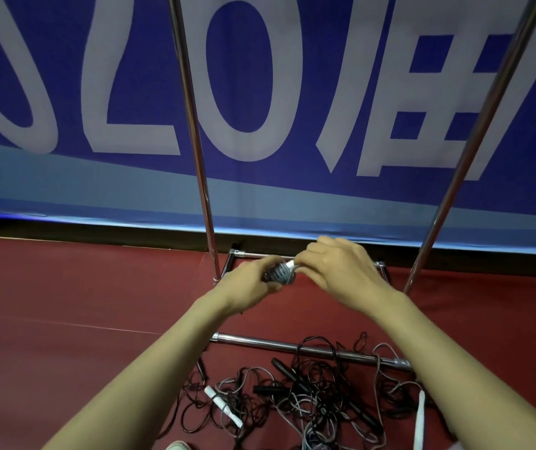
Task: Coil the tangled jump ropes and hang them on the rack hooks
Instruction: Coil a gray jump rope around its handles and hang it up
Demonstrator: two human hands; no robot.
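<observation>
Left hand [247,285]: fingers curled round the grey coiled rope [280,275], held above the floor between the uprights of the rack [195,125]. Right hand [338,271]: fingertips pinch the coil's white end. The tangled ropes [309,397] lie on the red floor [65,319], below the hands. Banner [65,177] behind: large white "20" legible.

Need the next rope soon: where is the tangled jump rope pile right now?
The tangled pile lies on the red floor at the head view's bottom centre, on the near side of the rack's lower crossbar, some loops crossing it.
</observation>
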